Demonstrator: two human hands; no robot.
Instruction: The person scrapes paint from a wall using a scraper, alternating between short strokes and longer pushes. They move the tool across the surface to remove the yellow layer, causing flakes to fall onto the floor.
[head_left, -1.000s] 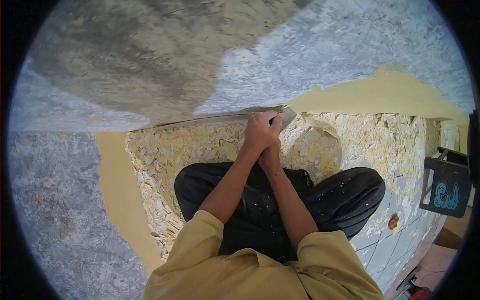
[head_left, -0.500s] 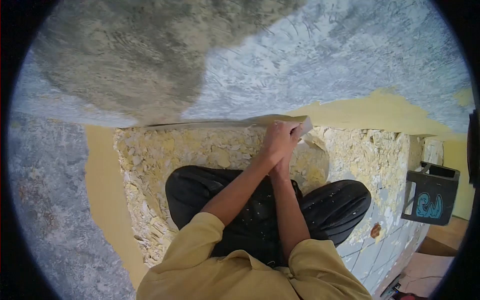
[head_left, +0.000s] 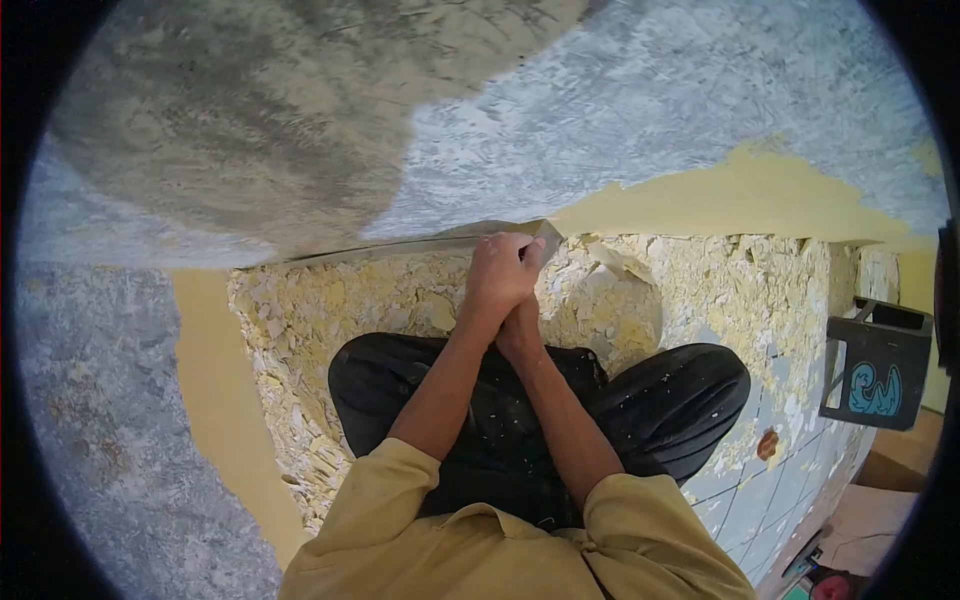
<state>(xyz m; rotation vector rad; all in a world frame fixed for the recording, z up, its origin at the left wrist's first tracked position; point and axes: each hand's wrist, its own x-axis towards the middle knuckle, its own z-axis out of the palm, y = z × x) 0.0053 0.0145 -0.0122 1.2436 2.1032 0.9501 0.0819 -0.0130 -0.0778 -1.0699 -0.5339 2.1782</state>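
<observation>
The left hand (head_left: 500, 272) grips the scraper (head_left: 547, 238) tight, the right hand (head_left: 520, 335) closed on it just below. Its blade pokes up and right, touching the yellow paint (head_left: 740, 190)

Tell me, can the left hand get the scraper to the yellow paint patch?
Probably yes: the left hand grips the scraper, whose blade sits at the near edge of the yellow paint patch; nothing stands between.

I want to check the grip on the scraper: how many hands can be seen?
2. The left hand grips the scraper at the foot of the wall; the right hand lies right behind it, nearer the body, partly hidden. No other person's hands show.
</observation>
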